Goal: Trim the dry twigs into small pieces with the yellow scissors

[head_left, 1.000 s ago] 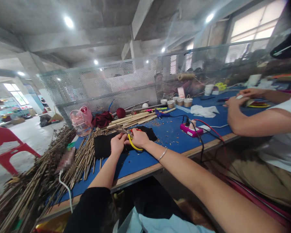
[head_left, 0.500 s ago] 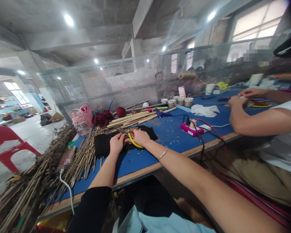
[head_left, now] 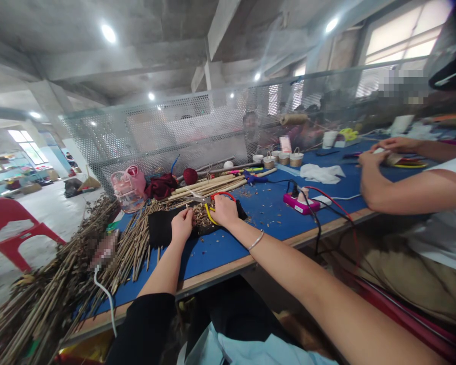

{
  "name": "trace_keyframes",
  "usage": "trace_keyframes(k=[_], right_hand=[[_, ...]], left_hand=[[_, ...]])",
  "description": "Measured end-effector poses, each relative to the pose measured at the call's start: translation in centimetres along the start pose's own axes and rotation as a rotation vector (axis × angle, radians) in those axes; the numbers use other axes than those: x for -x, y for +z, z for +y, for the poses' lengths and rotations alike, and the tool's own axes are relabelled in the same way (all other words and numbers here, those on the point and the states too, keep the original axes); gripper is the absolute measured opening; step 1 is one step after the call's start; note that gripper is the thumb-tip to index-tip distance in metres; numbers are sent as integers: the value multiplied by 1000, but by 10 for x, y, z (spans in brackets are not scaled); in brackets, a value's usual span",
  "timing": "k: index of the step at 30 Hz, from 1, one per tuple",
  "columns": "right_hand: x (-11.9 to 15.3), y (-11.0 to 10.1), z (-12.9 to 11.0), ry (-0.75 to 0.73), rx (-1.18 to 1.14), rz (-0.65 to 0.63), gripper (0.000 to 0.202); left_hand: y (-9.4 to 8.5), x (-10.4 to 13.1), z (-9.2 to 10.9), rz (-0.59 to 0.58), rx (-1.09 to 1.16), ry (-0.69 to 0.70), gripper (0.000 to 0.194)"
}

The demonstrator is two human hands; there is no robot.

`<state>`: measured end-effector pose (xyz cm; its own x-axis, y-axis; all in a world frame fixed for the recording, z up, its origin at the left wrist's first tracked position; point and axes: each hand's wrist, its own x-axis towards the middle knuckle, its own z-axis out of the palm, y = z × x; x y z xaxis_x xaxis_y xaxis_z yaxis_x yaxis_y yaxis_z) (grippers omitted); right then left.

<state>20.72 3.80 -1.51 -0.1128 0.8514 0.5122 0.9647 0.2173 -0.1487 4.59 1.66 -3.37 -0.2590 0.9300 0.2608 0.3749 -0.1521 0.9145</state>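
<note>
My right hand (head_left: 225,210) is wrapped round the handles of scissors (head_left: 198,196), one handle yellow and one red. The blades are spread and point left, above my left hand (head_left: 183,224). My left hand is closed in a pinch; what its fingertips hold is too small to make out. Under both hands lies a black cloth (head_left: 160,226) on the blue table, with a heap of short brown plant clippings (head_left: 204,219) on it.
Dry stalks (head_left: 133,241) cover the table's left side. Behind are pale sticks (head_left: 209,183), a red ball (head_left: 190,176) and a pink container (head_left: 128,187). A purple power strip (head_left: 301,203) with cables lies right. At far right a person's hands (head_left: 380,154) work.
My right hand has lifted slightly and the scissors have opened, with the red handle now showing. My left hand is nearly in the same place, and more of the clippings heap is visible between the hands.
</note>
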Motion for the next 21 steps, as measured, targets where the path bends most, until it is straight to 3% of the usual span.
trace_keyframes(k=[8, 12, 17, 21], right_hand=[[0, -9, -5, -59, 10, 223, 21], [1, -11, -5, -61, -20, 209, 23], [-3, -12, 4, 81, -174, 155, 36], [-2, -10, 5, 2, -303, 77, 35]], left_hand=[[-1, 4, 8, 15, 20, -6, 31], [1, 5, 10, 5, 82, -17, 32], [2, 3, 11, -3, 200, -32, 36], [2, 2, 12, -1, 268, -42, 33]])
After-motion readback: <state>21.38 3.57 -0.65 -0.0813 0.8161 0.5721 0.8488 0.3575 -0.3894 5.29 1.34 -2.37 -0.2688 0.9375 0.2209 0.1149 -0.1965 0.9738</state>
